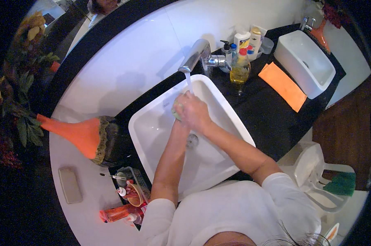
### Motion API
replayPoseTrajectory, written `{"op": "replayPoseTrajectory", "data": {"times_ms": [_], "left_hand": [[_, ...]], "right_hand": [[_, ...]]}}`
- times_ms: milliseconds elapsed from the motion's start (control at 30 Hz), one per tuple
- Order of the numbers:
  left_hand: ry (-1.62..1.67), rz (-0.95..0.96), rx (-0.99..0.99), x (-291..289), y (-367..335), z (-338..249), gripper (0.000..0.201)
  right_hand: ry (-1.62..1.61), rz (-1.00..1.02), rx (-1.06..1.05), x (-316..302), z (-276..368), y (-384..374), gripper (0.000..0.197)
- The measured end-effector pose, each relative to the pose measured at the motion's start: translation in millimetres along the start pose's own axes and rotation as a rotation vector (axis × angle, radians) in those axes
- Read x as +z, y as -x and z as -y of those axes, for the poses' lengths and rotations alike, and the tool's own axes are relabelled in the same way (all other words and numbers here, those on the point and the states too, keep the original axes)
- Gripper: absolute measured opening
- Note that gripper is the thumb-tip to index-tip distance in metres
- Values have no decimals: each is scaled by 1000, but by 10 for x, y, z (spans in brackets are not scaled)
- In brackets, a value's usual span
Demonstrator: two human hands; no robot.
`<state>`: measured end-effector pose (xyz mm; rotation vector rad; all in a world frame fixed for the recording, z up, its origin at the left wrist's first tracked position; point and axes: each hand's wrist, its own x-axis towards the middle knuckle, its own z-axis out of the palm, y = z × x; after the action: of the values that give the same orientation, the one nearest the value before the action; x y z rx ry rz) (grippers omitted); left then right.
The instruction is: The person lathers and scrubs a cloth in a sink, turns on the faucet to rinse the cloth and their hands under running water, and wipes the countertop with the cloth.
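Under the running tap [196,53], my two hands are pressed together over the white basin [142,119]. Water falls from the spout onto the fingers. My right hand [197,110] is closed and lies over much of my left hand [181,119], which is largely hidden. A light green thing [177,111], soft-looking and perhaps a sponge or cloth, shows at the left side of the joined hands. Both hands appear closed around it. Below the wrists, the round drain [192,141] is visible in the basin's bottom.
Right of the tap stand a bottle of yellow liquid [239,74] and several white bottles [254,41]. An orange cloth [282,86] lies on the black counter [259,123] beside a second white basin [292,49]. At left are an orange-necked vase [76,133] and a basket of toiletries [138,180].
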<state>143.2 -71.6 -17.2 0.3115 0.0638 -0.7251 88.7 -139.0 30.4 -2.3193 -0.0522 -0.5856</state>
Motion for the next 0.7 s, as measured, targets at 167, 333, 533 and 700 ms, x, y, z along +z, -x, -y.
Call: {"op": "replayPoseTrajectory", "data": {"times_ms": [167, 333, 533, 700], "left_hand": [[-53, -96, 4, 29, 195, 170, 38], [-32, -425, -131, -205, 486, 29, 43], [-31, 302, -186, -391, 92, 73, 45], [-15, -139, -62, 26, 67, 267, 41]], "right_hand": [[17, -77, 230, -172, -372, -207, 19], [-543, 73, 215, -20, -484, -235, 26], [-474, 62, 226, 723, -358, 132, 22], [133, -83, 272, -9, -216, -136, 22]]}}
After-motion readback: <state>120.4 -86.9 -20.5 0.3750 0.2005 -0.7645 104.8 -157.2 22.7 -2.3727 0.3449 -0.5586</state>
